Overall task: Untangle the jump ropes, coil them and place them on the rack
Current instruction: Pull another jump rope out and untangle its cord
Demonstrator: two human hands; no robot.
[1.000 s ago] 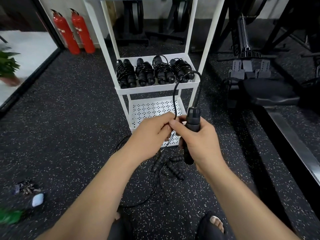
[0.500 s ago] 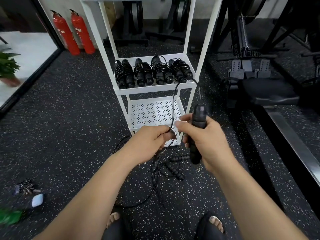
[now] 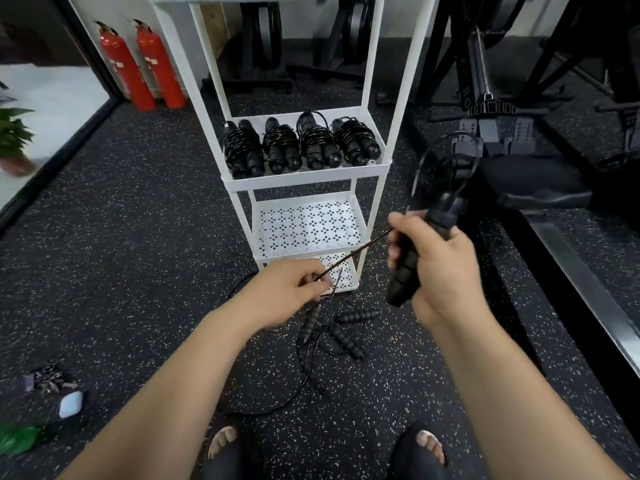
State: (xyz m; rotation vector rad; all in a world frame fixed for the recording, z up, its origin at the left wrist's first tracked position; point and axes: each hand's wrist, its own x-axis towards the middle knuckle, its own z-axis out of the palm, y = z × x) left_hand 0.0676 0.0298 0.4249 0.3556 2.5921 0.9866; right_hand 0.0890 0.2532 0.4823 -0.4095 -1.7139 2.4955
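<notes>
My right hand (image 3: 438, 263) grips a black jump rope handle (image 3: 410, 259), held tilted, to the right of the white rack (image 3: 304, 181). A loop of its cord (image 3: 420, 168) arcs up from the handle's top, blurred. My left hand (image 3: 291, 289) pinches the taut cord (image 3: 356, 252) running up to the right hand. On the floor below lie three more black handles (image 3: 346, 341) with loose cord (image 3: 273, 407). Several coiled ropes (image 3: 299, 147) sit in a row on the rack's middle shelf.
The rack's two lower perforated shelves (image 3: 308, 223) hold nothing. Two red fire extinguishers (image 3: 142, 64) stand at the back left. Gym machines and a dark bench (image 3: 530, 181) fill the right. Keys and a small white case (image 3: 71, 403) lie on the floor at left. My sandalled feet (image 3: 225, 441) are below.
My right hand has moved right and away from the left with the handle, pulling the cord taut between the hands. The left hand has dropped slightly and stays pinched on the cord.
</notes>
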